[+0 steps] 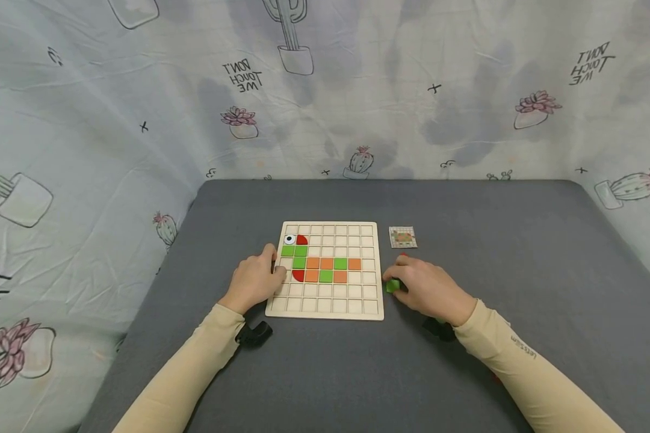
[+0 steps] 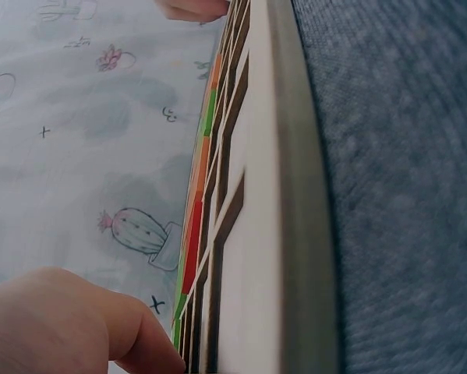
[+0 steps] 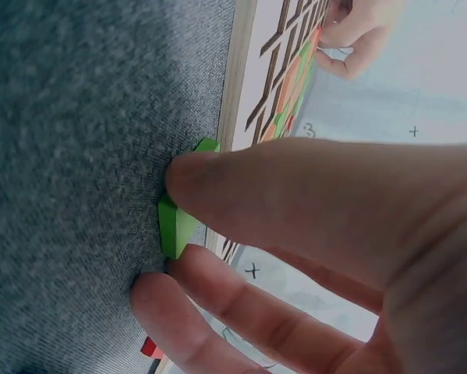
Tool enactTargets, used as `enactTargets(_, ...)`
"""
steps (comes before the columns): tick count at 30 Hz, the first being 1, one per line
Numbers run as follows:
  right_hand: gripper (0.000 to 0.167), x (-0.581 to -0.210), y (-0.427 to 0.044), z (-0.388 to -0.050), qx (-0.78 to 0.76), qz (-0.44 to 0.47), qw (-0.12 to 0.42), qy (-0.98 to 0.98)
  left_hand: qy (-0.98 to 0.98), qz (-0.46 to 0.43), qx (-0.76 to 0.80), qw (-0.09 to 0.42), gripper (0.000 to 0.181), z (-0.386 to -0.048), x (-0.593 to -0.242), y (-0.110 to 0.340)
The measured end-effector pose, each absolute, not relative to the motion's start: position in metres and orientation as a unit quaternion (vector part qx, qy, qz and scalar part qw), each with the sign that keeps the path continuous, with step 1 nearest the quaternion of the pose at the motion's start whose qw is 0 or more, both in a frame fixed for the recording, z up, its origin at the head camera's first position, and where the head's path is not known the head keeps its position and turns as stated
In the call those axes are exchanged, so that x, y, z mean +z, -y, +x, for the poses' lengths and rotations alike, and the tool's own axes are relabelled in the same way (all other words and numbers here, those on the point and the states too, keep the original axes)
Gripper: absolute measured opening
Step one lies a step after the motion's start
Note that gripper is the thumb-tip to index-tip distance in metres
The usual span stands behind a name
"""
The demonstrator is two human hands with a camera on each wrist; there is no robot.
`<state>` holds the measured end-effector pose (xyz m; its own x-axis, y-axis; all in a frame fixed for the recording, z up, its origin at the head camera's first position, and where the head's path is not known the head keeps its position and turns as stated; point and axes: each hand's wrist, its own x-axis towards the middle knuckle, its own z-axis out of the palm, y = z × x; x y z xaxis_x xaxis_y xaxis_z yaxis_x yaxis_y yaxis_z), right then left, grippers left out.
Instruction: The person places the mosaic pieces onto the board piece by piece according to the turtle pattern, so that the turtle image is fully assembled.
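On the grey table lies a pale wooden grid board [image 1: 325, 308] bearing green, orange and red pieces, with a black-and-white eye piece [image 1: 289, 239] near its far left corner. My left hand [image 1: 253, 279] holds the board at its left edge, thumb over the rim. Right of the board, my right hand [image 1: 425, 287] pinches a green block [image 3: 175, 226] between thumb and fingers, low over the tabletop. Part of this block is hidden by the thumb. Beyond those fingers, a small red piece [image 3: 150, 347] shows on the table.
A small picture card [image 1: 403, 237] lies to the right of the board's far corner. Black wrist straps [image 1: 254, 334] sit under the sleeves. Patterned cloth [image 1: 390, 108] hangs behind the table's far edge and along its left side.
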<state>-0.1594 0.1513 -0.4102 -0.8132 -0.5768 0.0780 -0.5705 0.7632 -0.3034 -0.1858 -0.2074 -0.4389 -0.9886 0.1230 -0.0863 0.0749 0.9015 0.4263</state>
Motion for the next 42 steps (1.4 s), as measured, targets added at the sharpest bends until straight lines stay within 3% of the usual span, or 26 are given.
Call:
enactTargets(16,0.027,-0.410,-0.149,-0.162,-0.177,-0.328,0.014,-0.928,-0.974,0.050,0.214,0.053,0.025,-0.184,-0.437,0.209)
enactTargets(26,0.030,-0.412,-0.148,-0.163,-0.197,-0.343,0.046,-0.917,-0.973,0.049,0.218,0.057,0.025,-0.185,-0.437,0.210)
enactTargets(42,0.022,-0.404,-0.127,-0.174,-0.228,-0.367,0.015,-0.902,-0.973,0.046,0.217,0.063,0.025,-0.185,-0.436,0.206)
